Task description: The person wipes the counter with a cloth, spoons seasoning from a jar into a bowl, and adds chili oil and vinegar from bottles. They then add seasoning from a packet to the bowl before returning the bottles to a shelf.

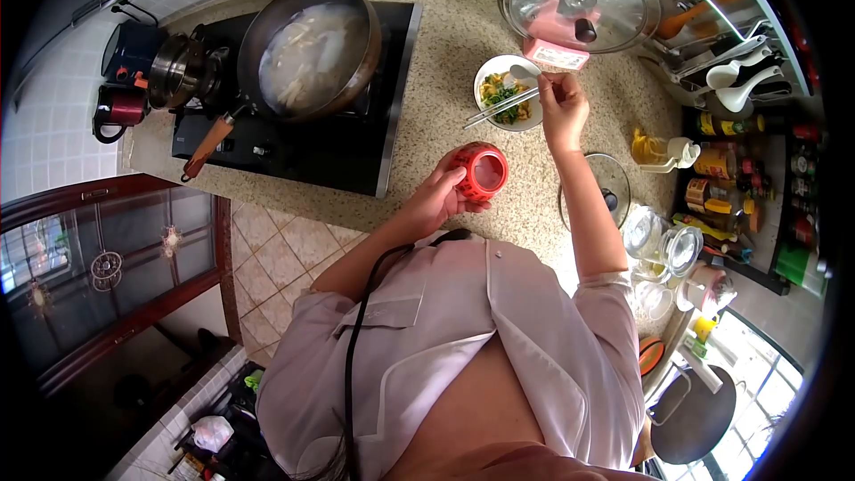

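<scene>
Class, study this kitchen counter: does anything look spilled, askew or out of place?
Nothing looks spilled or damaged. The only oddity: chopsticks lie slanted across the rim of the small bowl, overhanging it, beside the right hand holding a spoon.

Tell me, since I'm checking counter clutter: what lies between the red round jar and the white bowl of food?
In the head view, only bare speckled countertop lies between the red round jar and the white bowl of food.

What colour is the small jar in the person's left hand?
Red with a white pattern; the jar, held by the left hand, shows in the head view.
</scene>
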The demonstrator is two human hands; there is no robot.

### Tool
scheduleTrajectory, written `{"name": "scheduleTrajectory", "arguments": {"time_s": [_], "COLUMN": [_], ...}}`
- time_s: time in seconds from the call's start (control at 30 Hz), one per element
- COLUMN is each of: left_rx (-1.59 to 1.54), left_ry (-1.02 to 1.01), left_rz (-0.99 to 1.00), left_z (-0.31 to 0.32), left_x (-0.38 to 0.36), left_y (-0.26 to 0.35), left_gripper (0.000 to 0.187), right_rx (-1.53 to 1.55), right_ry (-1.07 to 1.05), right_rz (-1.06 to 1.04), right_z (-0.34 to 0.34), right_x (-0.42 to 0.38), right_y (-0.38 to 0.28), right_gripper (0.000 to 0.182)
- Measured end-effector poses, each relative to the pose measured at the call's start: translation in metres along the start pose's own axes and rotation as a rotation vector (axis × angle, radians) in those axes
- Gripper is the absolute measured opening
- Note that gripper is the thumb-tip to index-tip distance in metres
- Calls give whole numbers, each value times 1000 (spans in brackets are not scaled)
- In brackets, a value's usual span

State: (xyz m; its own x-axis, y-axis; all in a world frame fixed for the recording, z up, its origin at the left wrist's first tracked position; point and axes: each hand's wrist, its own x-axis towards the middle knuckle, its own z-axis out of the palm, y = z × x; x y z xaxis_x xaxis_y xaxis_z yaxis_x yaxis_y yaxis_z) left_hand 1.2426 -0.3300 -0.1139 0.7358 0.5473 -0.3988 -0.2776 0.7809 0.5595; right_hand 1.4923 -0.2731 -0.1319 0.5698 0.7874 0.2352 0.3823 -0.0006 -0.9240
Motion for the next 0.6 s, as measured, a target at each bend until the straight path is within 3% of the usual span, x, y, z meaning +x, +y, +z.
{"name": "scheduleTrajectory", "arguments": {"time_s": [0.23,0.37,0.47,0.53,0.6], "left_rx": [27,1,-31,-53,-89], "left_ry": [-5,-9,-9,-5,13], "left_rz": [11,23,22,24,36], "left_z": [1,-1,-4,-3,0], "left_x": [-2,-2,1,4,5], "left_y": [-2,-4,-6,-5,-2], "left_gripper": [51,49,49,48,48], "right_rx": [-187,-187,-86,356,600], "right_ry": [-23,-45,2,40,-23], "right_rz": [-158,-134,-6,216,343], "right_z": [-3,-6,-10,-19,-35], "right_x": [1,-3,-4,-8,-17], "right_y": [-2,4,3,-7,-26], "right_gripper": [8,8,8,9,8]}}
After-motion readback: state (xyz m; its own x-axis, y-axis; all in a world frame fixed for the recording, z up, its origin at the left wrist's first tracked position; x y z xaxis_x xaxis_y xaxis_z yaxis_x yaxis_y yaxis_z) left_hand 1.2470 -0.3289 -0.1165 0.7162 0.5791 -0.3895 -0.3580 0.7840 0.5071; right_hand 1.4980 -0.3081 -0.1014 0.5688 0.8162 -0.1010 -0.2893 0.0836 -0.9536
